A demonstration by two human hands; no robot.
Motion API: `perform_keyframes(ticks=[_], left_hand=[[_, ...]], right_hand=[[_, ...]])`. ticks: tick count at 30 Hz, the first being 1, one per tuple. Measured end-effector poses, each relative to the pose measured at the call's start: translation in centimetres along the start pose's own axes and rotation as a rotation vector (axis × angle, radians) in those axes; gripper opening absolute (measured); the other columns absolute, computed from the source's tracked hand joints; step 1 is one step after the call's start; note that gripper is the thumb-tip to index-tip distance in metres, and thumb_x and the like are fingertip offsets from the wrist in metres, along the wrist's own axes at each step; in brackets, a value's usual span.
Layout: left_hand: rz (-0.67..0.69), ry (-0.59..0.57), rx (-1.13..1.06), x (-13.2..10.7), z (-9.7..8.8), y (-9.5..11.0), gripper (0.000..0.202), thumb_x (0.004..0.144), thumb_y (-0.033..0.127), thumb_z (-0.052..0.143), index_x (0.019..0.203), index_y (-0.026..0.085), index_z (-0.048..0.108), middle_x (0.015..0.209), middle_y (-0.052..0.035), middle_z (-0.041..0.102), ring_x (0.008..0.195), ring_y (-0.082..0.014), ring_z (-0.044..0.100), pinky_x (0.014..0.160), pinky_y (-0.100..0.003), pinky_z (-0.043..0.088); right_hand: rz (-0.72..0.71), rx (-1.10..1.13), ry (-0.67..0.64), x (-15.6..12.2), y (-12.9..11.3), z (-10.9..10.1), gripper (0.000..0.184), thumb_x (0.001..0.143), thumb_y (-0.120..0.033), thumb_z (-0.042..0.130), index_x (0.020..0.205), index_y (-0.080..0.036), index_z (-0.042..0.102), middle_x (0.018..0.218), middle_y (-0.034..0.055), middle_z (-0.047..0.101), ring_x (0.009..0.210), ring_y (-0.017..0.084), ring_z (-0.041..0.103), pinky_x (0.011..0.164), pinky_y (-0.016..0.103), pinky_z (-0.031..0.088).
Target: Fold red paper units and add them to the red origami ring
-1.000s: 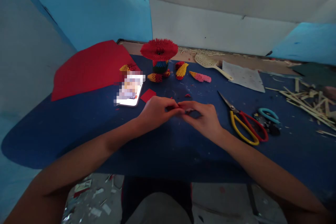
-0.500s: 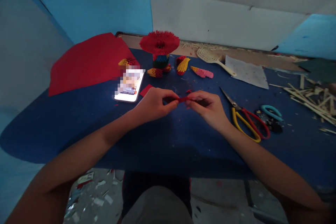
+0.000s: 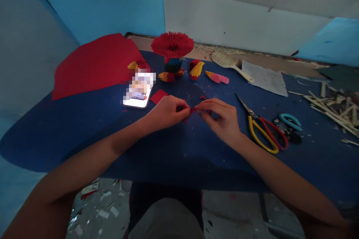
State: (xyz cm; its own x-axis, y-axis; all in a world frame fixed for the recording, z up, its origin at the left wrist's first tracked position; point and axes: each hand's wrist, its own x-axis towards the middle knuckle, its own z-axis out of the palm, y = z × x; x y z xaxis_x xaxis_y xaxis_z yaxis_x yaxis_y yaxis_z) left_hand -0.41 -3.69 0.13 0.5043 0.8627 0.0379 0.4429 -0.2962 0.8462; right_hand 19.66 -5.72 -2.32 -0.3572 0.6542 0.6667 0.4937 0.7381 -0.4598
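Note:
Over the middle of the blue table [image 3: 174, 157], my left hand [image 3: 171, 112] pinches a small strip of red paper [image 3: 192, 110] between thumb and fingertips. My right hand [image 3: 221, 116] meets it from the other side, its fingertips closed on the strip's other end. Fingers hide most of the strip. Behind my left hand lies a red paper piece [image 3: 159, 96], and a tiny folded red bit [image 3: 203, 97] rests just beyond my right fingers. Farther back stands a folded-paper model [image 3: 172, 46] with a wide red top, among smaller yellow, red and pink folded-paper pieces [image 3: 217, 77].
A lit phone [image 3: 139, 91] lies left, beside a large red sheet [image 3: 89, 67]. Scissors [image 3: 259, 127] with yellow and red handles lie right, near a turquoise-handled tool [image 3: 291, 121]. A hairbrush [image 3: 230, 63], grey sheet [image 3: 263, 77] and thin sticks [image 3: 336, 108] sit farther back.
Less of the red strip shows between my hands now. My right fingers have shifted slightly left along it and straightened. The view has moved a little.

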Motion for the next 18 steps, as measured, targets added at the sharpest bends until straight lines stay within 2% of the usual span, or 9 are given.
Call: perform_keyframes(ticks=[4,11,18], left_hand=[[-0.045,0.0,-0.151,0.12,-0.2,0.25,0.02,0.08,0.021,0.055,0.067,0.014,0.069,0.059,-0.0004,0.067,0.051,-0.0082,0.056,0.049,-0.02,0.041],[-0.142,-0.052,-0.327,0.2,-0.4,0.57,0.019,0.078,0.021,0.056,0.065,0.014,0.068,0.062,-0.0007,0.067,0.055,-0.0081,0.059,0.05,-0.018,0.042],[-0.053,-0.05,-0.304,0.28,-0.38,0.17,0.022,0.077,0.028,0.061,0.062,0.014,0.066,0.059,-0.0005,0.065,0.056,-0.0083,0.058,0.057,-0.019,0.045]], right_hand=[[-0.081,-0.051,0.023,0.05,0.06,-0.25,0.019,0.09,-0.013,0.061,0.094,-0.025,0.074,0.094,0.0033,0.075,0.086,0.016,0.071,0.077,0.03,0.06],[-0.166,-0.026,0.025,0.14,0.27,-0.25,0.018,0.089,-0.012,0.063,0.092,-0.026,0.074,0.093,0.0026,0.074,0.083,0.013,0.071,0.074,0.026,0.06],[-0.139,0.05,0.001,0.12,0.42,-0.33,0.016,0.088,-0.015,0.063,0.089,-0.026,0.074,0.094,0.0022,0.075,0.084,0.014,0.071,0.076,0.029,0.059]])
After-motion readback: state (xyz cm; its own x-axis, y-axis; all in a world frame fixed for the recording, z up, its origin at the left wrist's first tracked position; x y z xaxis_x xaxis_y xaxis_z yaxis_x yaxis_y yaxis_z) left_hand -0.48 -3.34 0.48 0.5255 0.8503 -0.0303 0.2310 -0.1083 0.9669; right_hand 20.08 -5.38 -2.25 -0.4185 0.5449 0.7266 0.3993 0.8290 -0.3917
